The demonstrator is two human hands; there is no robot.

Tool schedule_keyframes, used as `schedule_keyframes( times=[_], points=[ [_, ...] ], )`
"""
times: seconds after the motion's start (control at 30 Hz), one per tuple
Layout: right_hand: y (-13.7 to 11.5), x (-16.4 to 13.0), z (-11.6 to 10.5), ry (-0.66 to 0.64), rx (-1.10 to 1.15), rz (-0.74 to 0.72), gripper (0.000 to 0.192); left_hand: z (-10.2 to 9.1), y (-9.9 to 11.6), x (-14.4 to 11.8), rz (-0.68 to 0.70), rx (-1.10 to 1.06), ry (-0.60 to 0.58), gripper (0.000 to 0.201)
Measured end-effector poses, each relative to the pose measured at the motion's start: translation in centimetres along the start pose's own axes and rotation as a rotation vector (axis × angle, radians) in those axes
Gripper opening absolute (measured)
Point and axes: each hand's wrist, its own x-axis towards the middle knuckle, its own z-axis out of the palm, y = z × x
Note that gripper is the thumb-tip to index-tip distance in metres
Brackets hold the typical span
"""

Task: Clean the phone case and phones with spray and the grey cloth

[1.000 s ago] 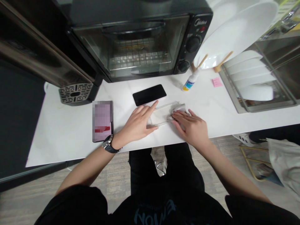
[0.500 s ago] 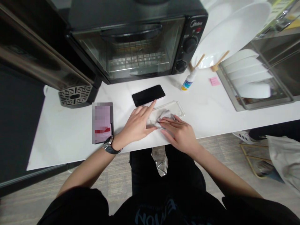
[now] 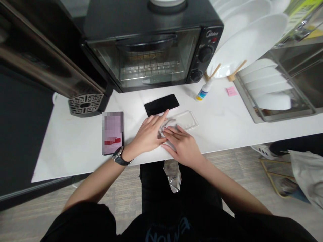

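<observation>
one clear case [image 3: 185, 120] on counter [image 3: 222, 124], left hand [image 3: 147, 134] flat, pinning its end, right hand [image 3: 183, 146] flat, pressing one cloth [image 3: 168, 127], two phones [image 3: 161, 104] near, one bottle [image 3: 204, 91]

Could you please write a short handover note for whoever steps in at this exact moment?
Left hand: flat on the left end of the clear phone case, pinning it to the white counter.
Right hand: fingers pressing a small white wipe onto the case's left part.
Black phone lies out of its case, screen dark, just behind it; small bottle stands near the oven.
Done: phone out of the case, wiping in hand.
Left: probably finishing the wipe and refitting the phone.
</observation>
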Motion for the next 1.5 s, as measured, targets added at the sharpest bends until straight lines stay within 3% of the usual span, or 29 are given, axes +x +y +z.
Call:
schedule_keyframes(
  times=[0.17,0.37,0.53,0.67,0.8,0.97,1.1,1.23,1.33,1.5],
  points=[
    [1.2,-2.2,-1.5,0.043,-0.010,0.085,0.030,0.1,0.2,-0.2,-0.037,0.018,-0.001,0.110],
    [4.3,-2.6,-2.2,0.209,-0.299,0.233,0.033,-0.4,0.5,-0.3,-0.021,-0.018,-0.009,0.107],
    [1.6,-0.2,0.3,0.134,-0.208,0.102,0.050,-1.0,0.7,-0.2,-0.042,-0.087,-0.044,0.103],
    [-0.4,-0.2,0.7,0.069,-0.065,-0.014,0.047,-1.3,0.9,-0.1,-0.075,-0.088,-0.049,0.105],
    [0.9,-2.4,-1.4,0.078,-0.052,0.062,0.037,-1.5,1.4,-0.2,-0.104,-0.079,-0.061,0.104],
    [3.8,-3.6,-3.1,0.155,-0.253,0.208,0.034,-1.3,1.4,-0.2,-0.077,-0.082,-0.067,0.101],
    [2.6,-1.5,-1.3,0.157,-0.248,0.125,0.048,-0.9,0.7,-0.2,-0.009,-0.099,-0.033,0.099],
    [-0.1,-0.2,0.4,0.051,-0.087,0.002,0.055,-0.6,0.3,-0.4,0.028,-0.097,0.015,0.109],
    [-0.3,-1.3,-0.1,0.027,-0.023,0.005,0.048,-0.6,0.5,-0.6,0.020,-0.080,0.034,0.111],
    [2.6,-4.0,-2.7,0.107,-0.098,0.174,0.036,-0.5,1.0,-0.5,0.021,-0.076,0.052,0.108]
  ],
)
